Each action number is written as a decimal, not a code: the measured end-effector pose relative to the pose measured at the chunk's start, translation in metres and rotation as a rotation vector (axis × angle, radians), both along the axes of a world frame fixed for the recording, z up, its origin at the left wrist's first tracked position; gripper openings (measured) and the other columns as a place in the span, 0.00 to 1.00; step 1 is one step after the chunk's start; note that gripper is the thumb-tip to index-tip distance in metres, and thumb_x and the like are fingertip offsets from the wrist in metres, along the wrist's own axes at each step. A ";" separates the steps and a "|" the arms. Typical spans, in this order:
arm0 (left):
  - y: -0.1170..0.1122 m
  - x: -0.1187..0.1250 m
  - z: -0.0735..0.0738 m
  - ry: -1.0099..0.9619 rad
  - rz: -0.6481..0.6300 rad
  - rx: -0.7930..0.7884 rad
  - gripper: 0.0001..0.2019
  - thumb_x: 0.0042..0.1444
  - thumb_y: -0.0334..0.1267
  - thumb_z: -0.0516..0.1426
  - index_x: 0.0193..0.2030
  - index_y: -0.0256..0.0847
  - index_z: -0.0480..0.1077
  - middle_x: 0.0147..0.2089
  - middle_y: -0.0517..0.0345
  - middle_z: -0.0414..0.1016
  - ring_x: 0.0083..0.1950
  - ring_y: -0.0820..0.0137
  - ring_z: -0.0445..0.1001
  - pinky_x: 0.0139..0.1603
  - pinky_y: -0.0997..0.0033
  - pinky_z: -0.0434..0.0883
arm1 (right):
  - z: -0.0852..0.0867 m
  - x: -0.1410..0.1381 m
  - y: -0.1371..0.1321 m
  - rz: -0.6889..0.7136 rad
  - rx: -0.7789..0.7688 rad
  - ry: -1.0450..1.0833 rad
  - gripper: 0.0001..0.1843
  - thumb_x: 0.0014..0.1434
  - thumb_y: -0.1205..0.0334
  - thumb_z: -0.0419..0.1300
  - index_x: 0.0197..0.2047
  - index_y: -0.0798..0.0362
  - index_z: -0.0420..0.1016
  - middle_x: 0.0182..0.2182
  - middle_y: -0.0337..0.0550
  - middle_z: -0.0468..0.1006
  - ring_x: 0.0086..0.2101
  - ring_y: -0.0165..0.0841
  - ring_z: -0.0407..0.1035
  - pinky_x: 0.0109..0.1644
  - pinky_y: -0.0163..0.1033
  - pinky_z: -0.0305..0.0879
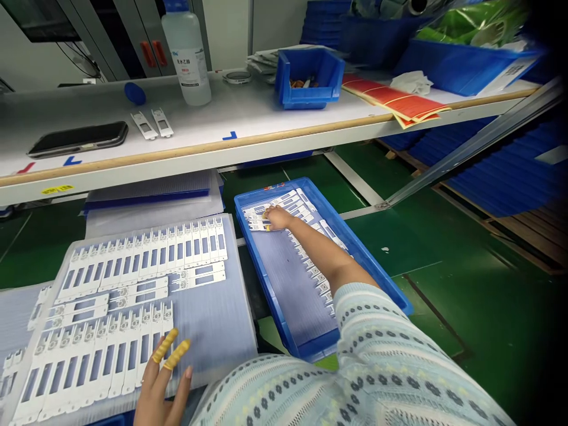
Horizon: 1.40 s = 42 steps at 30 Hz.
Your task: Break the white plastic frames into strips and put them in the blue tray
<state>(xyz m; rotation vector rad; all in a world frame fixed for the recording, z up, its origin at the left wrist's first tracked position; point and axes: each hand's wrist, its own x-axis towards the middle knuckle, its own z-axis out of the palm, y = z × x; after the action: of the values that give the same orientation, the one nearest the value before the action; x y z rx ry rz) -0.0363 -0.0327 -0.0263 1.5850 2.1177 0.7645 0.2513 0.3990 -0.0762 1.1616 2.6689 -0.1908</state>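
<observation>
now the curled right hand [277,219] touches crosswise metal strips [256,217] in the blue tray [265,284]

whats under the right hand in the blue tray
White metal strips lie under the right hand in the tray; the parts beneath the palm are covered.

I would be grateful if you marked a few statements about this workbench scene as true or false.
The right hand rests on white metal strips in a blue tray. True.
Two fingers of the left hand wear yellow finger cots. True.
The bottle on the shelf lies on its side. False: it stands upright.
The phone sits inside the blue bin. False: it lies on the shelf, apart from the bin.
</observation>
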 end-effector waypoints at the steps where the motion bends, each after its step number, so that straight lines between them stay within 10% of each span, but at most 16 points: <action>1: 0.002 -0.001 0.005 -0.042 0.013 -0.029 0.20 0.61 0.48 0.52 0.59 0.51 0.65 0.67 0.50 0.59 0.69 0.52 0.55 0.57 0.47 0.69 | 0.005 0.003 -0.003 -0.026 0.010 0.028 0.23 0.53 0.58 0.64 0.49 0.62 0.73 0.48 0.58 0.74 0.50 0.47 0.64 0.53 0.44 0.56; 10: 0.074 0.026 0.048 -0.804 -0.231 -0.002 0.31 0.56 0.41 0.60 0.66 0.48 0.57 0.69 0.48 0.56 0.69 0.57 0.56 0.69 0.52 0.53 | 0.082 -0.026 -0.124 -0.082 0.054 0.615 0.17 0.53 0.58 0.62 0.44 0.58 0.72 0.40 0.51 0.75 0.43 0.43 0.66 0.48 0.41 0.58; 18: 0.097 0.059 0.048 -1.357 0.083 0.325 0.21 0.58 0.43 0.57 0.58 0.43 0.67 0.62 0.51 0.68 0.68 0.61 0.58 0.68 0.63 0.54 | 0.132 -0.130 -0.280 -0.063 -0.007 0.696 0.18 0.54 0.53 0.63 0.43 0.56 0.73 0.39 0.52 0.75 0.43 0.45 0.65 0.46 0.48 0.59; 26: 0.074 0.003 0.091 -1.643 0.038 0.069 0.20 0.57 0.38 0.52 0.56 0.38 0.69 0.54 0.47 0.75 0.59 0.56 0.70 0.62 0.53 0.63 | 0.150 -0.134 -0.318 -0.021 -0.015 1.042 0.19 0.62 0.58 0.58 0.55 0.55 0.69 0.43 0.50 0.72 0.44 0.40 0.67 0.50 0.47 0.65; 33: 0.042 -0.055 0.122 -1.827 -0.150 -0.222 0.28 0.58 0.36 0.48 0.67 0.43 0.56 0.64 0.49 0.67 0.67 0.54 0.60 0.67 0.46 0.56 | 0.152 -0.139 -0.340 0.212 -0.363 1.094 0.29 0.59 0.47 0.61 0.59 0.51 0.67 0.39 0.43 0.73 0.34 0.31 0.66 0.39 0.36 0.66; 42: 0.029 -0.081 0.140 -1.803 -0.349 -0.291 0.31 0.57 0.34 0.50 0.69 0.44 0.52 0.64 0.48 0.67 0.68 0.53 0.56 0.66 0.41 0.55 | 0.158 -0.158 -0.373 0.063 -0.513 1.382 0.25 0.56 0.50 0.65 0.54 0.52 0.72 0.26 0.34 0.71 0.26 0.26 0.65 0.32 0.32 0.66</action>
<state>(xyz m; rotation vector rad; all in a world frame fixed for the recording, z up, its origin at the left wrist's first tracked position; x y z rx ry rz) -0.1171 -0.0033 0.1138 0.4599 0.5346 1.0207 0.0931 0.0256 0.0818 0.8594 3.1845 -2.1813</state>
